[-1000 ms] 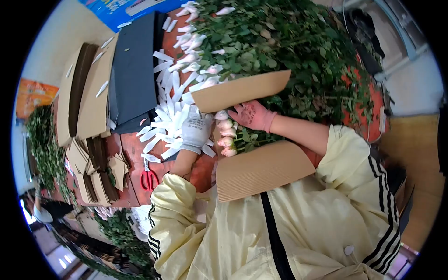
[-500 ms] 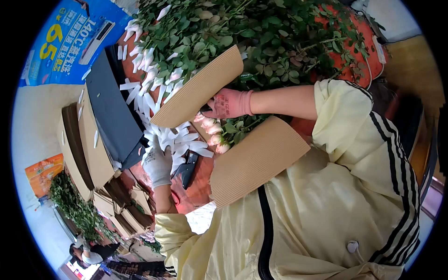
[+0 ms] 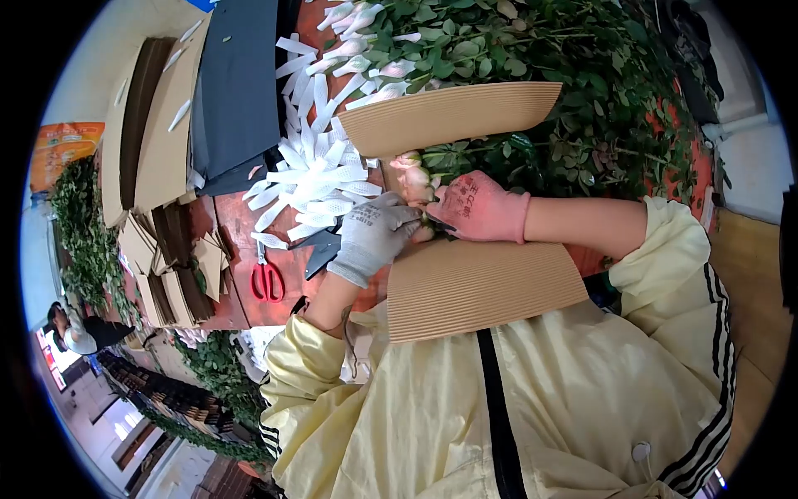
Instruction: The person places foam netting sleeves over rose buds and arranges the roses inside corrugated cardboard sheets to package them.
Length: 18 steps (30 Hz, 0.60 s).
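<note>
Pale pink roses (image 3: 413, 179) lie with their heads in a column between two flaps of corrugated cardboard, one upper flap (image 3: 453, 116) and one lower flap (image 3: 486, 287). My left hand (image 3: 374, 235), in a grey-white glove, has its fingers bent closed at the lower rose heads. My right hand (image 3: 482, 208), in a pink glove, is closed beside it, thumb and fingers at the same roses. The fingertips nearly meet and partly hide what they pinch. Left of the roses spreads a pile of white mesh sleeves (image 3: 312, 175).
Red-handled scissors (image 3: 267, 281) and a black tool (image 3: 322, 249) lie on the red table (image 3: 241, 249). Leafy rose stems (image 3: 515, 50) cover the back, with white-sleeved buds (image 3: 353, 46). Dark sheets (image 3: 237, 91) and cardboard (image 3: 170, 116) stand left. Another person (image 3: 79, 333) is far left.
My left hand has moved from the white mesh sleeves rightward to the roses. My right hand has left the upper cardboard flap and come down to the rose heads. The view has shifted.
</note>
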Tool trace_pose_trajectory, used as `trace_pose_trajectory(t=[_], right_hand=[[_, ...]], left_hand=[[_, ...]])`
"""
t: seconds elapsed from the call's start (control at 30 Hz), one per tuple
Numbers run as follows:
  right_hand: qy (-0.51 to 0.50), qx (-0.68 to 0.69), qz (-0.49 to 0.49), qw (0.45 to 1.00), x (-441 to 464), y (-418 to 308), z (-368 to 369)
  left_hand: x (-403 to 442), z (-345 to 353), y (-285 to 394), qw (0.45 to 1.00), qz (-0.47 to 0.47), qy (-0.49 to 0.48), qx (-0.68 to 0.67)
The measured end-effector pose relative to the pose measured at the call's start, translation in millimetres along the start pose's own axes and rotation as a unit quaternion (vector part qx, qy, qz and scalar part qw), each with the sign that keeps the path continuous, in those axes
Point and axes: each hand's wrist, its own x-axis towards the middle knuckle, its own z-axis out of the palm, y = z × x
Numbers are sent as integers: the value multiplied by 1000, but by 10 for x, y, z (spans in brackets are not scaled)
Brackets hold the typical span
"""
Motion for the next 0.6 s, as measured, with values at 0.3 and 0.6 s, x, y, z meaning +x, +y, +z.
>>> trace_pose_trajectory(t=[0.3, 0.6], right_hand=[[10, -13, -73, 997, -54, -90, 368], [-39, 54, 40, 997, -72, -80, 382]], left_hand=[[-167, 248, -11, 1000, -14, -3, 14], [-219, 18, 182, 976, -9, -136, -171]])
